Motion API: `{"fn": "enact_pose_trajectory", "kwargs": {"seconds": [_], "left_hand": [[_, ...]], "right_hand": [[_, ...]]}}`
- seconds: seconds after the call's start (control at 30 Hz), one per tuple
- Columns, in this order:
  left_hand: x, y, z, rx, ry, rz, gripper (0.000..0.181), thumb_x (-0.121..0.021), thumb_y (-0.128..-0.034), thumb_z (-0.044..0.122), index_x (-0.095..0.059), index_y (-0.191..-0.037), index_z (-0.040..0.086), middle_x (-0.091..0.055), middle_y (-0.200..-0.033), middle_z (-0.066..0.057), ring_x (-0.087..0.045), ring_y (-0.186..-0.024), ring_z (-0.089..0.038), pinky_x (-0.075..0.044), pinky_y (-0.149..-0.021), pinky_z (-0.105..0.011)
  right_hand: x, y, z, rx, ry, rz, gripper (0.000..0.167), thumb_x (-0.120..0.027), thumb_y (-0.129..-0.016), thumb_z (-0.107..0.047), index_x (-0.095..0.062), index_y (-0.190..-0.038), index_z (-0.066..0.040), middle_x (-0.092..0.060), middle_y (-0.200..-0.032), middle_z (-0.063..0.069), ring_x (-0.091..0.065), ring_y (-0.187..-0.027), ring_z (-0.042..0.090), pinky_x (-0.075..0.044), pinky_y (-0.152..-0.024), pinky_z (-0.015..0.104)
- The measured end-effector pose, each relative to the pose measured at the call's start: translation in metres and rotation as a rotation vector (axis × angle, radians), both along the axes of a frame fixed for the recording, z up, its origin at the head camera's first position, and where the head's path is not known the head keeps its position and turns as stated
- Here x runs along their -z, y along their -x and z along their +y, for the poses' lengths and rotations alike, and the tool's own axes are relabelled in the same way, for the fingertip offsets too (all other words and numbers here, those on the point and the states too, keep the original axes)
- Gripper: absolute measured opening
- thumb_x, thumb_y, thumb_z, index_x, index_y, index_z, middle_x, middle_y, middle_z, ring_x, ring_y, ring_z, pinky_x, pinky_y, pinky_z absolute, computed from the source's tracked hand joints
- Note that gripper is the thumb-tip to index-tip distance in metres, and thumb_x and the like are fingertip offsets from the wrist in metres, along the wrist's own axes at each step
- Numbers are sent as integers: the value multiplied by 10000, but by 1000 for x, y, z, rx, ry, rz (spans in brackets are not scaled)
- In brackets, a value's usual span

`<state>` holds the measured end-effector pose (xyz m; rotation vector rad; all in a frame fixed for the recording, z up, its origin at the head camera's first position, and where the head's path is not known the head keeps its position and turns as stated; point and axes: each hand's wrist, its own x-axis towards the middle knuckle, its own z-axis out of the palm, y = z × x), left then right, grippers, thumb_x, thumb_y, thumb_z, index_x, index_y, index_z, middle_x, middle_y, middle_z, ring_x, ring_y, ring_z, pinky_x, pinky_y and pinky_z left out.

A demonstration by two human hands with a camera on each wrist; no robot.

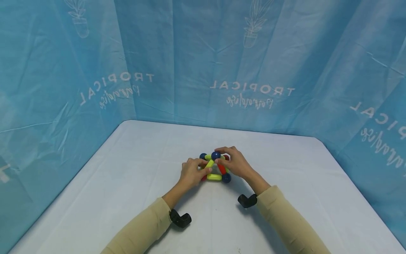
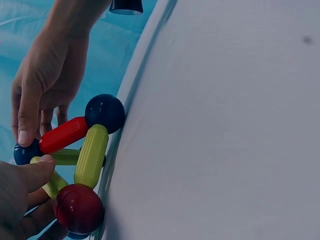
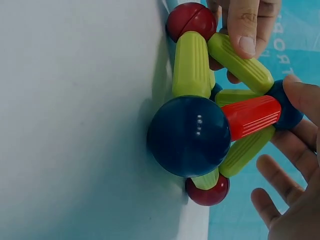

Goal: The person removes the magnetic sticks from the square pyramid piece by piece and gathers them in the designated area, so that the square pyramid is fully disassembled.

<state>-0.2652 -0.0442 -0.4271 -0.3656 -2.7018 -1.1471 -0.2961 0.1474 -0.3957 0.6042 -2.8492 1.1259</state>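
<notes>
A pyramid-like frame of toy magnetic rods and balls stands on the table. On top sits a blue ball (image 1: 216,155), which my right hand (image 1: 236,164) pinches between thumb and fingers. My left hand (image 1: 191,173) pinches a slanting yellow-green rod (image 3: 240,64) that runs from the top ball to a red ball (image 2: 79,209). A red rod (image 3: 254,116) slopes from the top to a blue ball (image 3: 190,136) at the near right corner. Between these two lower balls lies another yellow-green rod (image 1: 214,177). The far corners, a blue ball (image 1: 203,155) and a red ball (image 3: 208,192), are partly hidden.
The structure stands on a white-covered table (image 1: 152,148). Blue printed curtains (image 1: 196,60) hang behind it and along both sides. Black wrist cameras (image 1: 180,218) are strapped at both sleeves, just above the tabletop.
</notes>
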Motion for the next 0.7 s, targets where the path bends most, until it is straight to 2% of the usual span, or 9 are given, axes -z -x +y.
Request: {"fn": "enact_pose_trajectory", "kwargs": {"seconds": [0.27, 0.43, 0.7], "left_hand": [[0, -13, -1, 23, 21, 41, 251, -719, -823, 288, -726, -1010, 121, -723, -991, -21, -549, -973, -218, -338, -875, -437], [1, -21, -1, 41, 26, 67, 234, -732, -810, 283, -733, -983, 124, -724, -966, -17, -545, -946, -209, -343, -891, -454], [3, -26, 1, 47, 7, 90, 189, -738, -805, 260, -735, -933, 121, -722, -911, -5, -530, -895, -186, -338, -896, -451]], "right_hand": [[1, -15, 1, 7, -7, 24, 436, -685, -853, -341, -597, -1252, -190, -607, -1200, 52, -504, -1154, 272, -436, -974, 511], [3, -24, 1, 8, 0, 45, 435, -692, -847, -343, -614, -1242, -178, -609, -1175, 37, -512, -1115, 265, -461, -946, 487], [5, -31, 1, 8, 15, 85, 436, -682, -842, -385, -630, -1222, -177, -610, -1143, 43, -520, -1085, 291, -497, -886, 455]]}}
